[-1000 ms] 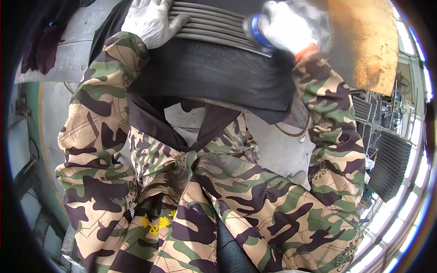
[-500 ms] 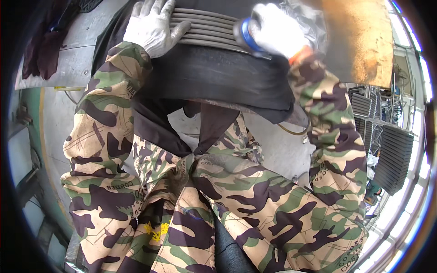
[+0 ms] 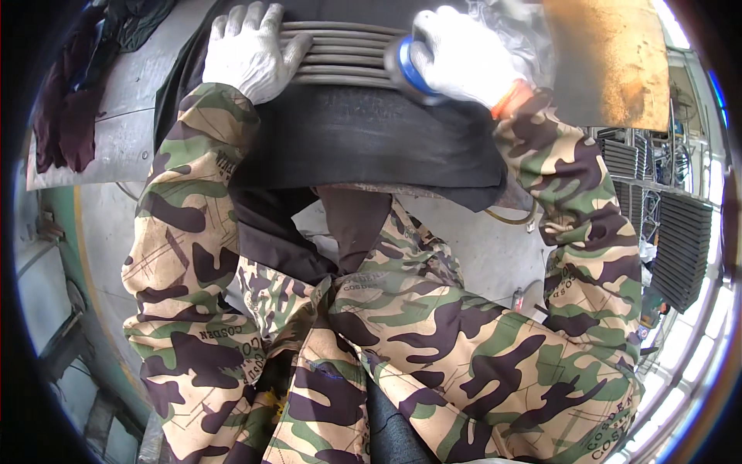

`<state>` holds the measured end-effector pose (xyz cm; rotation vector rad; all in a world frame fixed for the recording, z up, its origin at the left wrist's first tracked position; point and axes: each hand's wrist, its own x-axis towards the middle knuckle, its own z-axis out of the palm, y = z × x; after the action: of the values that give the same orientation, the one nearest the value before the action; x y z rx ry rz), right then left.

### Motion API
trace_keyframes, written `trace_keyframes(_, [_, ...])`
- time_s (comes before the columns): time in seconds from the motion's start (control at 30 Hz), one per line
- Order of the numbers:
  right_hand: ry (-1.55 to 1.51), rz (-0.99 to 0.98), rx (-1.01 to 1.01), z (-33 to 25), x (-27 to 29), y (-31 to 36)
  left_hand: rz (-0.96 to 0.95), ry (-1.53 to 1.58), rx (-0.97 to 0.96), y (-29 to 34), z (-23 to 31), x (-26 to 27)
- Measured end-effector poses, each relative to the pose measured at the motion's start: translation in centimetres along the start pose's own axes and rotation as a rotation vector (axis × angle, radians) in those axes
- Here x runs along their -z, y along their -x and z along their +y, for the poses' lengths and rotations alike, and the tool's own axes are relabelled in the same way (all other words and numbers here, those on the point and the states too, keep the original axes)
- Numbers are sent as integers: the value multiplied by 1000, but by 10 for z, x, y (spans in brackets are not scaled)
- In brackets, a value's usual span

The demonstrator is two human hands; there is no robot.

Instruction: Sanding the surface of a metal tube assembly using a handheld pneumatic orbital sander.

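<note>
A row of several grey metal rods lies side by side on a black cloth that covers the table's near side. My left hand, in a white knit glove, rests flat over the rods' left ends with its fingers spread. Toward the right ends, my right hand is gloved too and wraps round a round palm sander with a blue band. The sander's grey underside sits against the rods; the hand hides most of its top.
Crumpled clear plastic and a rusty tan board lie right of my right hand. Dark maroon cloth hangs over the table's left part. Racks of stacked dark metal parts stand at the far right. A hose loops below the table edge.
The sander and my right hand have shifted slightly left along the rods. My left hand stays on the rods, its fingers a little more spread. The whole view has tilted somewhat.
</note>
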<state>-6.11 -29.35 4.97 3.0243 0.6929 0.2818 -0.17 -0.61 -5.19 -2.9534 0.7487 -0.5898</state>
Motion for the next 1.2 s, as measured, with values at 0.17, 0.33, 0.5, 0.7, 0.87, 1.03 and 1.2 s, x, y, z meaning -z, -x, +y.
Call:
trace_keyframes(0.17, [17, 57, -94, 30, -14, -1, -63, 90, 52, -8, 15, 16])
trace_keyframes(0.33, [90, 115, 20, 14, -11, 28, -30, 53, 29, -1, 11, 18])
trace_keyframes(0.5, [56, 81, -54, 19, -9, -2, -31, 64, 69, -2, 5, 14])
trace_keyframes(0.7, [1, 96, 20, 3, 12, -1, 80, -13, -58, -13, -16, 9])
trace_keyframes(0.87, [11, 36, -3, -15, 23, 9, 84, 20, 14, -2, -20, 3])
trace_keyframes(1.03, [26, 62, -63, 11, 15, -8, -63, -10, -23, -5, -12, 16])
trace_keyframes(1.2, [-35, -40, -42, -5, 29, 7, 18, 8, -16, 4, -15, 19])
